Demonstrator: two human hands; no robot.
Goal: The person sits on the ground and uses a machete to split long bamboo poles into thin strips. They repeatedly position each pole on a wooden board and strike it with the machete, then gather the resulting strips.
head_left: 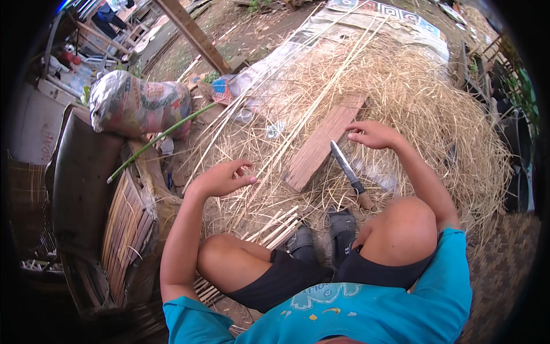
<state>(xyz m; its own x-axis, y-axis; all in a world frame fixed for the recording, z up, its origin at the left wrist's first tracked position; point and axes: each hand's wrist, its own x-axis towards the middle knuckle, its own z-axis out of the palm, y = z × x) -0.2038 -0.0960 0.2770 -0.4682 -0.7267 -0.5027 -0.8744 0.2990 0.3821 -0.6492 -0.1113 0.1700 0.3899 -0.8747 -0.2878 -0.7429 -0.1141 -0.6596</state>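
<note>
My left hand (pixel 222 177) hovers left of the long pale bamboo strips (pixel 312 109), thumb and fingers apart, with nothing seen between them. Loosely bent, the fingers of my right hand (pixel 372 135) are apart beside the right edge of a wooden plank (pixel 325 143); that hand looks bare too. Whether its fingertips touch the plank I cannot tell. A knife (pixel 345 165) with a dark-wrapped wooden handle leans with its blade tip by the plank and its handle near my right foot.
Shavings (pixel 424 92) heap up around the plank and to the right. Short split sticks (pixel 276 227) lie by my left foot. At left are a stuffed sack (pixel 140 106), a green stalk (pixel 163 137) and a stack of brown slats (pixel 123 221). A wooden post (pixel 195 37) stands beyond.
</note>
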